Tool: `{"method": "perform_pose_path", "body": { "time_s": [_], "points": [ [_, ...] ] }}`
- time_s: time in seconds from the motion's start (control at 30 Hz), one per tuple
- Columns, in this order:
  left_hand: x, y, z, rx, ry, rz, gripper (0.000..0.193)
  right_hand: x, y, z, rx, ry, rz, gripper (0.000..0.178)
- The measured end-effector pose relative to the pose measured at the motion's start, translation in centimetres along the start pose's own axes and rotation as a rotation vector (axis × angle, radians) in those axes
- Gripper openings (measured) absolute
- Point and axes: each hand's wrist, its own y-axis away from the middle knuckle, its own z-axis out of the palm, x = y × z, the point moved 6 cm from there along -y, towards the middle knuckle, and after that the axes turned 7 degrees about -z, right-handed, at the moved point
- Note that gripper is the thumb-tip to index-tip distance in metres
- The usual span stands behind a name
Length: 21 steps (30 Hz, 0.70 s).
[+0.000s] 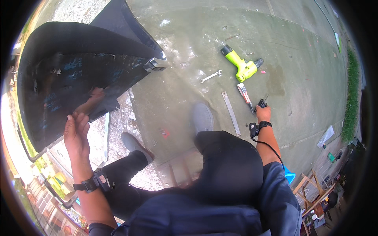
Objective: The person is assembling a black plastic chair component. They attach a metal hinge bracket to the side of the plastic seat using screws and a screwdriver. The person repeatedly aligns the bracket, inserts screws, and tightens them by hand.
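Note:
My left hand (78, 133) is raised at the lower edge of a large glossy black curved panel (84, 78). Its fingers are extended and slightly apart, with the tips against or very near the panel; actual contact is hard to tell. The panel's surface mirrors the hand and carries blue markings. Low at the right, my right hand (264, 113) is closed around a small black tool (260, 104) with a thin metal shaft sticking out. Beside that hand lies a screwdriver (244, 93) with a red, white and blue handle. A steel ruler-like strip (230, 113) rests left of it.
A yellow-green cordless drill (245, 67) and a combination wrench (211, 76) lie on the concrete floor (189, 39). A metal bracket (156, 64) joins the panel's corner. Wooden frames (313, 190) stand at lower right, near a grass strip (350, 98).

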Motion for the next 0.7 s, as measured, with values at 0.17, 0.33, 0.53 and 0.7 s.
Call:
{"method": "perform_pose_path", "body": {
  "time_s": [0.17, 0.33, 0.53, 0.7],
  "points": [
    [1.0, 0.8, 1.6, -0.044, 0.089, 0.042, 0.033, 2.3, 0.7, -0.7, -0.077, -0.524, -0.011, 0.064],
    [1.6, 2.3, 2.2, -0.055, 0.122, 0.085, 0.035, -9.3, 6.6, -10.0, -0.164, -0.802, -0.362, 0.064],
    [6.0, 4.0, 2.0, -0.092, 0.155, 0.224, 0.04, -29.0, 20.0, -20.6, -0.429, -0.782, -1.025, 0.064],
    [6.8, 11.1, 7.3, -0.55, 0.019, 0.277, 0.052, -39.4, 34.3, -24.8, -0.629, -0.501, -1.541, 0.07]
  ]
}}
